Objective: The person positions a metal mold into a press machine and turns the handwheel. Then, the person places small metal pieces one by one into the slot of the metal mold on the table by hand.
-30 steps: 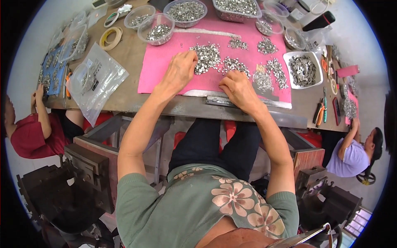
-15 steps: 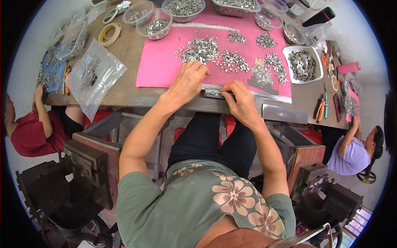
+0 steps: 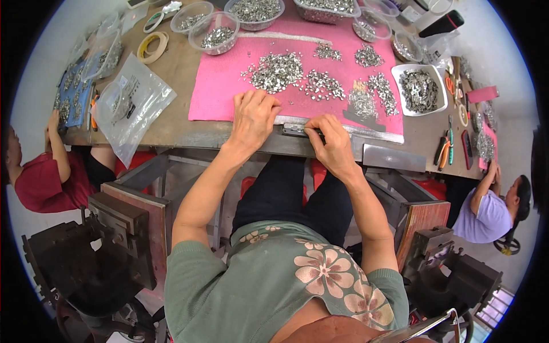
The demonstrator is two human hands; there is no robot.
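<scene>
My left hand (image 3: 251,121) rests over the near edge of the pink mat (image 3: 214,86), just below a heap of small silvery metal pieces (image 3: 275,71). Its fingers are curled together, and whatever they pinch is too small to make out. At the table's front edge lies a small dark metal block (image 3: 293,130), like a jig. My right hand (image 3: 331,140) grips the block's right end between thumb and fingers. Smaller piles of metal pieces (image 3: 323,86) lie on the mat beyond it, along with a pile of thin silvery pins (image 3: 362,103).
A white tray of metal parts (image 3: 444,103) stands right, near pliers (image 3: 441,150) and a flat metal plate (image 3: 394,158). Clear tubs (image 3: 214,44) line the back. Left are a tape roll (image 3: 152,48) and plastic bag (image 3: 137,94). Co-workers sit left (image 3: 51,177) and right (image 3: 483,208).
My left hand has drawn back slightly left and toward me, away from the big heap. My right hand stays at the metal block, almost unmoved.
</scene>
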